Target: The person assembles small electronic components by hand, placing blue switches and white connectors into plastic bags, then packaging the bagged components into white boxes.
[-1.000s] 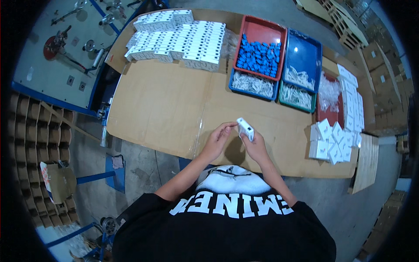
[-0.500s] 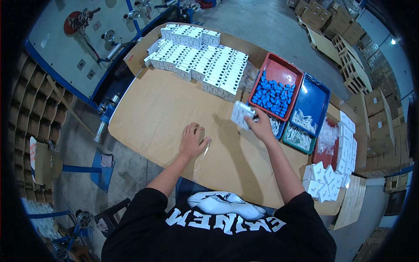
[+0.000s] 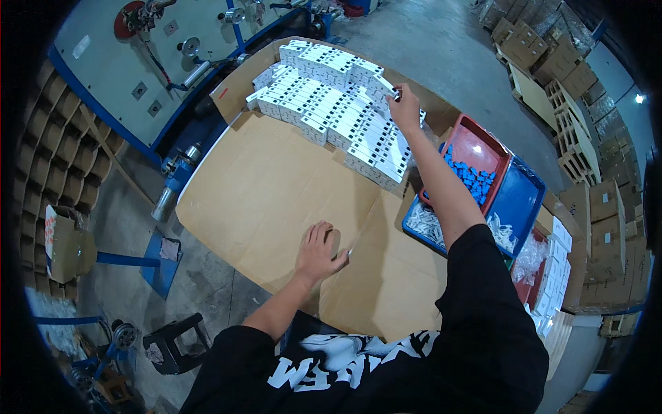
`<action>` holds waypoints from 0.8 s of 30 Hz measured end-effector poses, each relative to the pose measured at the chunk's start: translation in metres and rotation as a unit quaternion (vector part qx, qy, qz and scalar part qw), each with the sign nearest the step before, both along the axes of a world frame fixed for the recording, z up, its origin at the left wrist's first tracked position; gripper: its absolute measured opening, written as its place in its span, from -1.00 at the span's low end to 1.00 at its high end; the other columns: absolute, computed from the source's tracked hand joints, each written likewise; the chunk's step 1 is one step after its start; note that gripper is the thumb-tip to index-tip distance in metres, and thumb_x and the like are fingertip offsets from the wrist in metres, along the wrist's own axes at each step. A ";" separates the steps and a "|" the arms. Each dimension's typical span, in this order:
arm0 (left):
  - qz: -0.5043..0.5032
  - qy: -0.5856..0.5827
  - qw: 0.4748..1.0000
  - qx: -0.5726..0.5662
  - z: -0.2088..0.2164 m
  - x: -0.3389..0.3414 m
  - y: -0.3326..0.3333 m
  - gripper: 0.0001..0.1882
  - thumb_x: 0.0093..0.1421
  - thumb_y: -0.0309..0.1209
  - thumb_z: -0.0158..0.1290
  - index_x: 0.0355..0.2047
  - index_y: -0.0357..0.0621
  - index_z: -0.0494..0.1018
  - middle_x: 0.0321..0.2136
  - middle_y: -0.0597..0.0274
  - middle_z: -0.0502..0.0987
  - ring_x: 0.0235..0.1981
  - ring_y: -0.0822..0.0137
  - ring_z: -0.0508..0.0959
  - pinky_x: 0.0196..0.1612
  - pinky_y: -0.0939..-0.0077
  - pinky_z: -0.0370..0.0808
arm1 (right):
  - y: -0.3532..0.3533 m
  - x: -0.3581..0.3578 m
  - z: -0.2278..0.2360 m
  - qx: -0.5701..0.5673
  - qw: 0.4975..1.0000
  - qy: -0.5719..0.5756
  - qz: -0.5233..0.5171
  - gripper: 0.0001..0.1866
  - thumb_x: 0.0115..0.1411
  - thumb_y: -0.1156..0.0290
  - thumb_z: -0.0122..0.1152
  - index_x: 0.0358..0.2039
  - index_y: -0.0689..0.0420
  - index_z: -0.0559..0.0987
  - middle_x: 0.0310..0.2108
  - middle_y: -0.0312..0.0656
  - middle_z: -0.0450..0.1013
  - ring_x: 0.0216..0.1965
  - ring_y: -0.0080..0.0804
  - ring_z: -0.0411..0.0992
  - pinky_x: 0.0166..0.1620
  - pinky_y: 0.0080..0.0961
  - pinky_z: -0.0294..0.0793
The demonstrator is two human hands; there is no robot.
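My right hand point(image 3: 405, 109) reaches to the far side of the table, its fingers closed on the end of a small white box point(image 3: 381, 90). That box sits on top of the right part of a stack of white boxes point(image 3: 310, 103), packed in tight rows with small dark marks on their upper faces. Nearer to me, my left hand point(image 3: 319, 254) rests on the brown cardboard point(image 3: 255, 186) with its fingers out flat and nothing in them.
Right of the stack stand a red tray point(image 3: 500, 155) with blue pieces point(image 3: 472, 183) and a blue tray point(image 3: 524, 200) with white pieces point(image 3: 502, 233). Further right are clear plastic bags point(image 3: 531, 259) and more white boxes point(image 3: 554, 276). A black stool point(image 3: 178, 345) stands at lower left.
My right hand has carried the white box from beside the trays up and away to the top of the stack. My left hand still lies on the cardboard; the whole view has shifted.
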State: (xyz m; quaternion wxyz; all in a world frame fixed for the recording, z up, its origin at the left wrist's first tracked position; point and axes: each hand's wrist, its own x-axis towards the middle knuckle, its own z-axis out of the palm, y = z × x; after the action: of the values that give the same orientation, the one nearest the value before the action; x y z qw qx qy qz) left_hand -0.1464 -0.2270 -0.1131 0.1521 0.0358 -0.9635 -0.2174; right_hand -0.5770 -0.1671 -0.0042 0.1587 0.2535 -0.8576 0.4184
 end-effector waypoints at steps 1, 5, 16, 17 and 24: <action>-0.004 -0.004 1.000 0.006 0.000 -0.002 0.001 -0.40 0.13 -0.02 0.20 0.02 -0.21 0.43 0.09 -0.05 0.38 0.26 -0.06 0.32 0.40 -0.04 0.19 | -0.005 -0.012 -0.006 -0.001 1.000 -0.001 0.000 -0.64 0.12 0.46 0.43 -0.06 0.17 0.57 -0.24 -0.01 0.58 -0.26 -0.13 0.57 -0.15 -0.28 0.55; -0.001 -0.023 1.000 0.015 0.000 -0.004 -0.003 -0.40 0.12 -0.03 0.20 0.03 -0.18 0.42 0.09 -0.05 0.38 0.26 -0.06 0.32 0.41 -0.04 0.18 | -0.032 -0.036 -0.019 0.017 1.000 -0.001 0.004 -0.65 0.17 0.47 0.37 -0.03 0.05 0.54 -0.07 0.00 0.39 0.01 0.07 0.47 0.03 -0.13 0.50; -0.001 -0.027 0.999 0.034 -0.002 -0.009 -0.006 -0.40 0.10 -0.05 0.22 0.04 -0.16 0.43 0.10 -0.03 0.38 0.28 -0.05 0.32 0.41 -0.04 0.17 | -0.077 -0.058 -0.023 0.049 0.998 0.027 -0.014 -0.65 0.19 0.45 0.37 -0.04 0.04 0.49 -0.07 -0.02 0.40 -0.05 0.10 0.52 -0.04 -0.05 0.56; -0.004 -0.023 0.999 0.037 -0.001 -0.010 -0.005 -0.41 0.10 -0.05 0.22 0.03 -0.16 0.44 0.10 -0.04 0.39 0.28 -0.05 0.32 0.40 -0.05 0.18 | -0.077 -0.061 -0.026 0.044 0.999 0.029 -0.014 -0.65 0.19 0.45 0.37 -0.04 0.04 0.49 -0.07 -0.02 0.40 -0.05 0.10 0.52 -0.04 -0.05 0.56; -0.005 -0.008 0.999 0.035 -0.002 -0.007 -0.003 -0.41 0.09 -0.06 0.23 0.02 -0.18 0.45 0.07 -0.05 0.39 0.26 -0.06 0.34 0.39 -0.04 0.21 | -0.077 -0.050 -0.025 0.047 0.998 0.028 -0.036 -0.59 0.19 0.45 0.36 0.03 0.08 0.45 -0.04 0.03 0.39 -0.01 0.12 0.49 0.01 -0.08 0.52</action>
State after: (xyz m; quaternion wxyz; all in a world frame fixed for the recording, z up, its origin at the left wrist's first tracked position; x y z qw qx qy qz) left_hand -0.1532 -0.2299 -0.1151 0.1423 0.0385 -0.9565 -0.2518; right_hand -0.6275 -0.2438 -0.0294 0.1858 0.2416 -0.8801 0.3641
